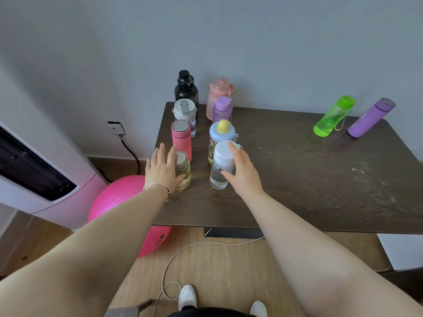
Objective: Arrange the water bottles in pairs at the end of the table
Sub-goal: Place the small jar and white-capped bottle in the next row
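So both hands are on the front pair at the left end of the dark table: left hand lies with spread fingers against the yellowish glass bottle, right hand wraps the clear white-capped bottle. Behind that pair stand three more pairs, all upright: coral and blue-yellow, grey-lidded and purple, black and pink. Far right of that pair, the green bottle and purple flask stand near the wall.
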The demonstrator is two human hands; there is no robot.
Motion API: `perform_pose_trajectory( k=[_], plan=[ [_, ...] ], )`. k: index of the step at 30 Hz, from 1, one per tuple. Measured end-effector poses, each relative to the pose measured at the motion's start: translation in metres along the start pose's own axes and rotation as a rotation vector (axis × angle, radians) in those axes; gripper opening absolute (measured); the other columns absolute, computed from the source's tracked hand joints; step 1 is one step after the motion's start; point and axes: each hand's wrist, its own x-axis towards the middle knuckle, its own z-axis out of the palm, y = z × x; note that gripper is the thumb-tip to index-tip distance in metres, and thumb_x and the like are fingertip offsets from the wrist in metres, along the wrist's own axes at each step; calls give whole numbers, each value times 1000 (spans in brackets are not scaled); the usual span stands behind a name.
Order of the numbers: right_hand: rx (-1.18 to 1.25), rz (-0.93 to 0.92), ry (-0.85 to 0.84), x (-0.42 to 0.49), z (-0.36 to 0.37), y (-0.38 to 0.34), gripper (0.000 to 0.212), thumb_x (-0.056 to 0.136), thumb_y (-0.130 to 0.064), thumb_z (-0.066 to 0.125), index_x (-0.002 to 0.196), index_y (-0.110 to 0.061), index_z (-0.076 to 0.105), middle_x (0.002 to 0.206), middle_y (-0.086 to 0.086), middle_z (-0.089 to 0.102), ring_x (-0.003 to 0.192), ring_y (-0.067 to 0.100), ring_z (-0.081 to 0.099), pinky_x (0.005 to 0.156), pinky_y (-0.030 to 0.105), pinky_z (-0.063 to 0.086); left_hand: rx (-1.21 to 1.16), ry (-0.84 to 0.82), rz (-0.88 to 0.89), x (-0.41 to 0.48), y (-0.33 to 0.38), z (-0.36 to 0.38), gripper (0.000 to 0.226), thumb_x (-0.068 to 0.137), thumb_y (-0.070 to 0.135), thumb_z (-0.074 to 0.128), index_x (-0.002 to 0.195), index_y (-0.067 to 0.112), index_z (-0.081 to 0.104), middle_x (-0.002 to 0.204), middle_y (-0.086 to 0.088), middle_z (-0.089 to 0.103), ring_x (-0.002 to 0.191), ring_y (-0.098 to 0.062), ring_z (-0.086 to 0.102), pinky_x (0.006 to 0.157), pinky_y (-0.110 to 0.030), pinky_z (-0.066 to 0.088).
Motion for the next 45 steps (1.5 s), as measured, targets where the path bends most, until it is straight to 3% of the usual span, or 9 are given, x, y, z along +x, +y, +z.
perform_pose_trajectory(
  k=[7,12,15,31,40,45],
  plan=[
    [-102,-55,-41,-27,-27,39,83,95,-32,68,160,-29,18,165,2,27,148,25,32,112,46,43,90,29,-21,-33,29,-12,85,84,49,62,151,25,15,161,-15,13,148,-32,11,119,-52,16],
    [-298,-29,-36,-51,-60,87,70,98,-37,63,157,-17,30,166,9,24,153,29,21,125,43,19,136,19,-49,-61,75,-13,87,85,48,62,152,21,15,160,-13,15,148,-32,11,119,-52,17],
    [-371,9,-20,-64,-85,118,69,99,-42,60,157,-18,31,166,9,23,155,29,17,126,45,13,174,-17,-63,-78,113,-5,88,88,52,57,154,21,9,162,-12,10,149,-30,7,120,-49,14],
    [-405,213,46,-113,-195,286,67,99,-40,60,155,-15,34,163,10,31,154,29,21,125,48,17,228,-105,154,-79,337,37,79,93,53,47,154,23,7,162,-10,6,150,-29,0,121,-48,9],
    [-562,227,-4,-80,-222,347,67,101,-44,54,157,-18,28,164,11,27,155,29,17,126,49,13,288,-147,273,1,406,80,79,93,56,43,154,23,5,162,-10,4,149,-30,-1,119,-49,9],
    [-630,289,49,-42,-262,378,66,100,-42,54,156,-16,31,162,12,31,154,29,19,125,50,14,217,-127,305,68,453,83,79,93,55,44,154,24,5,162,-10,6,149,-30,1,119,-50,10]
  ],
)
